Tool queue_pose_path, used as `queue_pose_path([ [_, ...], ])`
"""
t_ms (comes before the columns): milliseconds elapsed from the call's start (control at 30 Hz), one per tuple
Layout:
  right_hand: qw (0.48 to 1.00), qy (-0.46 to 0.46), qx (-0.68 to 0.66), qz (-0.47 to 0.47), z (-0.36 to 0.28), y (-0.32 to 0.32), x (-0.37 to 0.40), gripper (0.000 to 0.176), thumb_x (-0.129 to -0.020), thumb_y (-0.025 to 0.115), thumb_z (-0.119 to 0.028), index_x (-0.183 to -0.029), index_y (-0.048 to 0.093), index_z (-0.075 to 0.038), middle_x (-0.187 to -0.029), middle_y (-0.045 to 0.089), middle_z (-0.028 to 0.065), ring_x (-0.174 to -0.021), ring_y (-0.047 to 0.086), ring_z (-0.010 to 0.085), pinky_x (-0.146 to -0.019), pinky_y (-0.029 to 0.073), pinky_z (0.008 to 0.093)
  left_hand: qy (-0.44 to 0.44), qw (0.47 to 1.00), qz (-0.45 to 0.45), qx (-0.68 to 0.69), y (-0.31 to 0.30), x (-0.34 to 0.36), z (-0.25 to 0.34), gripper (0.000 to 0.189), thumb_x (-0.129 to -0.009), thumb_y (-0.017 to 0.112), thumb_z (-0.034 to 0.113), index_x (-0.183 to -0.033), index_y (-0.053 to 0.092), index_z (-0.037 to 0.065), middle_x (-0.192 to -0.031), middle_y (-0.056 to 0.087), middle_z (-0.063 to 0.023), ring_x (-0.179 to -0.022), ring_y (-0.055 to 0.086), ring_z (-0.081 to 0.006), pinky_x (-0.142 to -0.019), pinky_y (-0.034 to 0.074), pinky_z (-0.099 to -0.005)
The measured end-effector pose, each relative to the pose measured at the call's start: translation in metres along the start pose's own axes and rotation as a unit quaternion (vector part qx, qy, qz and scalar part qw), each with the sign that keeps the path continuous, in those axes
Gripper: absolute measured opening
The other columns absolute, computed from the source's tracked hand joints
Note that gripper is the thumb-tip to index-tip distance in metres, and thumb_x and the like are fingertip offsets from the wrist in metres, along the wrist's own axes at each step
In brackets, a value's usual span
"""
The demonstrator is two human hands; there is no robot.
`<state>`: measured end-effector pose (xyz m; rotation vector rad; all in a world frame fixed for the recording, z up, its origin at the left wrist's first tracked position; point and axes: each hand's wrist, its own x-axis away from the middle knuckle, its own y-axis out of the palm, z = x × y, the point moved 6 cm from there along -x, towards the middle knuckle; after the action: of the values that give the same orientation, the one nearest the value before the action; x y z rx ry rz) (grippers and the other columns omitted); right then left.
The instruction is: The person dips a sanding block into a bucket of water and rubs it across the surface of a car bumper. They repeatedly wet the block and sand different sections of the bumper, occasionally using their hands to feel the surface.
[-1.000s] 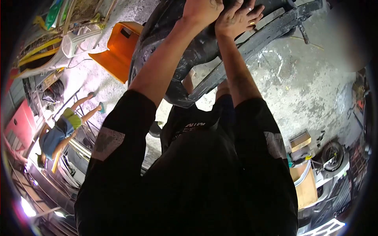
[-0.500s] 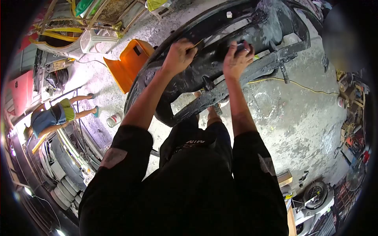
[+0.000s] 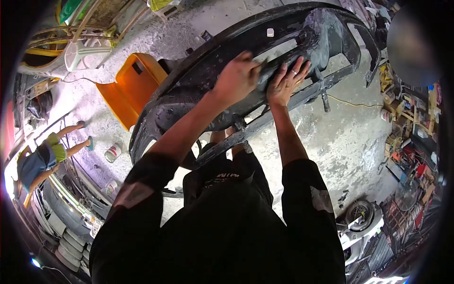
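Note:
A large black car bumper (image 3: 189, 64) lies across in front of me, with pale dusty smears at its right end. My left hand (image 3: 236, 79), fingers curled together, is over the middle of its inner side. A thin, narrow tool (image 3: 263, 62) pokes out from those fingers, its kind blurred. Flat against the bumper, a little to the right, rests my right hand (image 3: 286, 86) with fingers spread and a ring on one of them. A small white block (image 3: 270, 32) sits on the bumper's far part.
An orange plastic chair (image 3: 135, 87) stands just left of the bumper. Farther left are a white plastic stool (image 3: 87, 54), a can (image 3: 113, 153) and another person (image 3: 42, 156). At right, a yellow cord (image 3: 354, 102) crosses the floor towards piled clutter (image 3: 406, 113); a wheel (image 3: 360, 214) is lower right.
My left hand has moved right and nearer to me along the bumper. My right hand, curled before, now lies flat with its fingers spread. The view has shifted, and the bumper sits turned slightly.

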<state>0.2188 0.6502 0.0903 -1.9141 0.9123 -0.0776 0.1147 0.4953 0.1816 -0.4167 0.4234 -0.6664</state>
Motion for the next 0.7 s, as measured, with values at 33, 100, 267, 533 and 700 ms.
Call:
queue_pose_path([
  [33,1.0,-0.017,-0.021,0.008,-0.005,-0.005,-0.002,0.069,-0.108,0.039,-0.044,-0.162,0.022,-0.004,-0.165,0.011,0.0331,-0.15,0.011,0.0579,-0.12,0.014,0.0653,0.004,0.999,0.02,0.025,0.017,-0.019,-0.006,0.004,-0.088,0.067,-0.001,-0.086,0.064,-0.002,-0.082,0.055,-0.0177,-0.071,0.058,-0.038,-0.062,0.046,-0.0438],
  [100,0.999,0.004,-0.042,0.008,-0.015,-0.012,-0.003,0.069,-0.108,0.039,-0.043,-0.162,0.022,-0.004,-0.165,0.01,0.0337,-0.15,0.011,0.0577,-0.12,0.014,0.065,0.006,0.999,0.021,0.042,0.028,-0.021,-0.013,0.003,-0.088,0.067,-0.001,-0.086,0.065,-0.002,-0.082,0.055,-0.0181,-0.07,0.058,-0.0387,-0.062,0.046,-0.0437],
  [267,0.996,0.038,-0.084,-0.004,-0.024,-0.015,-0.008,0.067,-0.109,0.037,-0.04,-0.162,0.021,-0.002,-0.165,0.007,0.0348,-0.151,0.009,0.0567,-0.121,0.013,0.0645,-0.126,0.989,-0.06,0.055,-0.028,0.037,-0.019,0.008,-0.088,0.064,0.005,-0.086,0.068,-0.002,-0.091,0.061,-0.0181,-0.077,0.065,-0.0365,-0.068,0.052,-0.0455],
  [533,0.997,0.022,-0.078,-0.004,-0.016,-0.011,-0.006,0.069,-0.109,0.038,-0.042,-0.162,0.02,-0.001,-0.165,0.008,0.0348,-0.151,0.008,0.056,-0.12,0.012,0.0661,-0.086,0.996,-0.027,0.001,-0.005,0.021,-0.008,0.006,-0.089,0.066,0.005,-0.088,0.066,-0.001,-0.09,0.057,-0.0159,-0.071,0.065,-0.0357,-0.064,0.055,-0.0447],
  [700,0.996,0.012,-0.094,-0.002,-0.014,-0.009,-0.005,0.07,-0.109,0.04,-0.043,-0.161,0.021,0.0,-0.164,0.006,0.0361,-0.151,0.008,0.0555,-0.121,0.012,0.0662,-0.075,0.997,-0.019,-0.028,-0.003,0.014,0.001,0.001,-0.09,0.066,-0.001,-0.09,0.065,-0.002,-0.089,0.056,-0.0148,-0.072,0.063,-0.0344,-0.063,0.05,-0.0423],
])
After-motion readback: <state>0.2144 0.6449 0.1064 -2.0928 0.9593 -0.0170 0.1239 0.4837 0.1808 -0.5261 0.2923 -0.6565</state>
